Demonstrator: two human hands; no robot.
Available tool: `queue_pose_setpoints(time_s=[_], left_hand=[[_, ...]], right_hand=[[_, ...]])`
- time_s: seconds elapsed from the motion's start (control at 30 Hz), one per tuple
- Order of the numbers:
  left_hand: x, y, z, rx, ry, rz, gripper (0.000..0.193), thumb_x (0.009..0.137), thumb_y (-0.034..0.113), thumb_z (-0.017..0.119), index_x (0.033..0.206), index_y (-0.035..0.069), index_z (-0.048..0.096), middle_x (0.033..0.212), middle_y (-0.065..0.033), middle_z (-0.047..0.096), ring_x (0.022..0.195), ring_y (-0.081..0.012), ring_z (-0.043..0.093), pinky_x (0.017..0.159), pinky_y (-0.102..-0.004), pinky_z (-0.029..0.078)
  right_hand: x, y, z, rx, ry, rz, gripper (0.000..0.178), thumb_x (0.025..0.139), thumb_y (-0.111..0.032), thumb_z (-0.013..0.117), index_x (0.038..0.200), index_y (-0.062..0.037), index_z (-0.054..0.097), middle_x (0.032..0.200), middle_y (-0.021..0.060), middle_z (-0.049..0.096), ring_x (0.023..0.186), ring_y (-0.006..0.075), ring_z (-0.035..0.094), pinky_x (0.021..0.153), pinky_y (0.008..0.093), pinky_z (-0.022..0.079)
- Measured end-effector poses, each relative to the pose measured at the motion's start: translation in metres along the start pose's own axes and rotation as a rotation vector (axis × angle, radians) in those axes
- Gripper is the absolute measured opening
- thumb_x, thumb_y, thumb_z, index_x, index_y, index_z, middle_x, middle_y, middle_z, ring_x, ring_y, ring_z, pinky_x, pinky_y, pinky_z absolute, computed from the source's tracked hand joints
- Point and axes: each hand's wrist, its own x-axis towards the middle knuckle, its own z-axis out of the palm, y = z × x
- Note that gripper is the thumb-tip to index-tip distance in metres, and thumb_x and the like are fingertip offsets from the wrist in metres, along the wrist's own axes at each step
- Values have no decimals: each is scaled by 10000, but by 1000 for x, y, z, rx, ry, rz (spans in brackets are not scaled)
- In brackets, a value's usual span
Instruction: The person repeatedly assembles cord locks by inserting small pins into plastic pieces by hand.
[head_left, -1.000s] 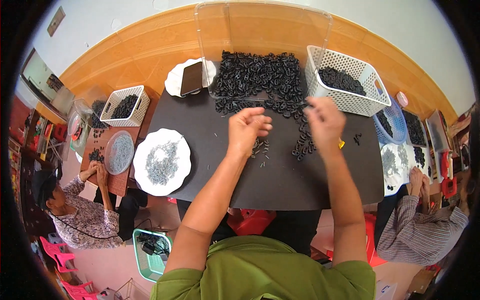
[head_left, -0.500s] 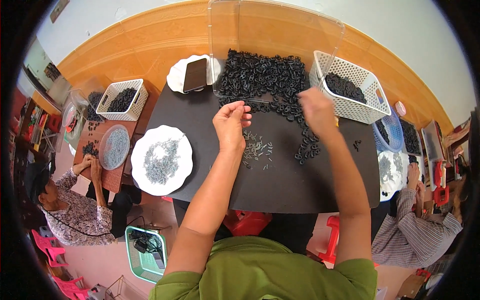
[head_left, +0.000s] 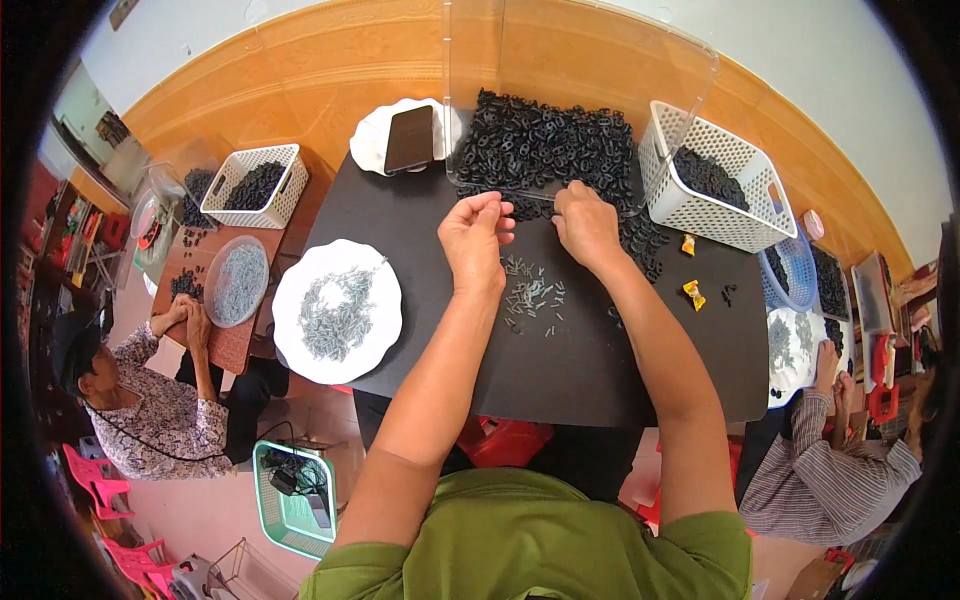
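Observation:
My left hand point(head_left: 474, 243) is raised over the middle of the dark table, thumb and fingertips pinched together. Whatever sits in the pinch is too small to make out. Close by on its right, my right hand point(head_left: 588, 226) is also closed at the fingertips, its contents hidden. Just beyond both hands lies a heap of small black oval parts with holes point(head_left: 545, 140), spilling from a clear plastic box point(head_left: 700, 85) onto the table. Small greyish metal pins point(head_left: 535, 293) are scattered on the tabletop below the hands.
A scalloped white plate point(head_left: 388, 345) of pins stands at left; a phone point(head_left: 410, 138) rests on another plate behind. At right are a white basket point(head_left: 735, 228) of black parts and yellow wrapped sweets point(head_left: 693, 294). Co-workers sit at tables point(head_left: 240, 345) on both sides.
My right hand has come left from the black parts on the right to beside my left hand, its fingers now closed. The yellow sweets are uncovered. My left hand keeps its pinch.

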Motion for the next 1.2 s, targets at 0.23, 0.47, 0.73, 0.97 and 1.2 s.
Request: queue_pose_setpoints(time_s=[0.23,0.47,0.73,0.97,1.2], left_hand=[[-3,1,1,754,-238,381,56,729,56,590,780,49,614,748,-117,601,654,-245,578,580,-336,455],[-24,-6,3,1502,-584,533,77,686,80,626,726,32,581,778,-126,563,781,-318,570,669,-413,445],[-27,-12,6,1610,-608,444,82,679,77,635,704,28,575,812,-132,574,798,-332,566,690,-417,441],[-20,-8,6,1451,-534,491,89,730,81,571,748,-5,562,805,-154,571,783,-319,568,679,-398,433],[-28,-4,8,1540,-716,437,112,691,102,638,743,37,563,809,-117,552,833,-301,554,699,-403,442]], right_hand=[[-29,4,-22,378,182,17,113,729,-43,589,782,-17,493,743,153,565,650,327,564,568,403,443],[-72,17,-34,702,137,362,174,708,49,597,875,18,560,676,66,535,570,110,527,516,256,427],[-79,16,-30,1081,175,492,154,765,39,574,915,6,559,687,24,552,563,61,514,464,204,441],[-85,18,-27,1001,138,379,138,782,24,566,917,-5,571,726,6,543,557,37,489,463,178,430],[-85,13,-32,1180,44,416,130,760,28,585,890,23,577,694,25,543,553,68,522,478,208,442]])
